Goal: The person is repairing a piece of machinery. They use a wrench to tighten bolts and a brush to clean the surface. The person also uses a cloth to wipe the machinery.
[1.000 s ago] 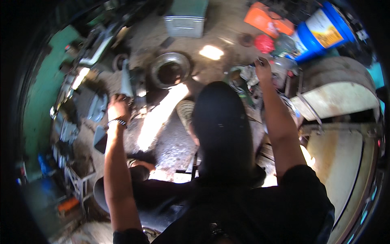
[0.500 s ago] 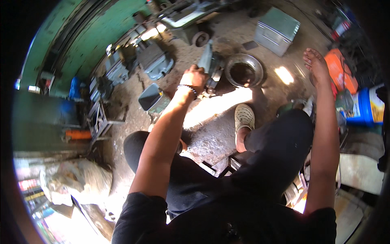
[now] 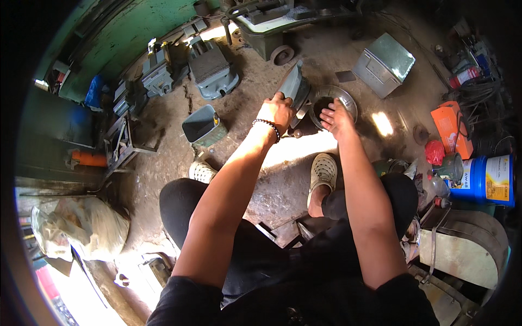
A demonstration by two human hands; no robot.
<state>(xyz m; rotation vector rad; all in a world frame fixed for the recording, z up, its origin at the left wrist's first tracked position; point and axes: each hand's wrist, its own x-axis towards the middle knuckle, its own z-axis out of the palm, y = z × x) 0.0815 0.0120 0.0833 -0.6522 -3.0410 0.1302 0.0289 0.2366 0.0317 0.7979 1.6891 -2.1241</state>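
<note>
A blue-grey painted metal part (image 3: 293, 86), tapered toward its far end, stands on the floor ahead of me, and I cannot make out its exact kind. My left hand (image 3: 275, 113), with a beaded bracelet at the wrist, is closed at its near end. A bare metal piece juts from the part's lower right side. My right hand (image 3: 338, 118) is open, fingers loosely stretched and holding nothing. It hovers over the near rim of a round metal basin (image 3: 354, 103) with a dark inside, hiding part of it.
Left of my hands stands a grey-green rectangular bin (image 3: 204, 129). Blue-grey machine vises (image 3: 212, 70) sit further back. A metal box (image 3: 384, 65) is at the back right, with an orange case (image 3: 452, 127) and a blue bucket (image 3: 477, 179) nearer. My clog-shod feet flank the near floor.
My right hand has swung left and down from the far right to the basin. My left hand remains on the metal part. The whole view has shifted slightly.
</note>
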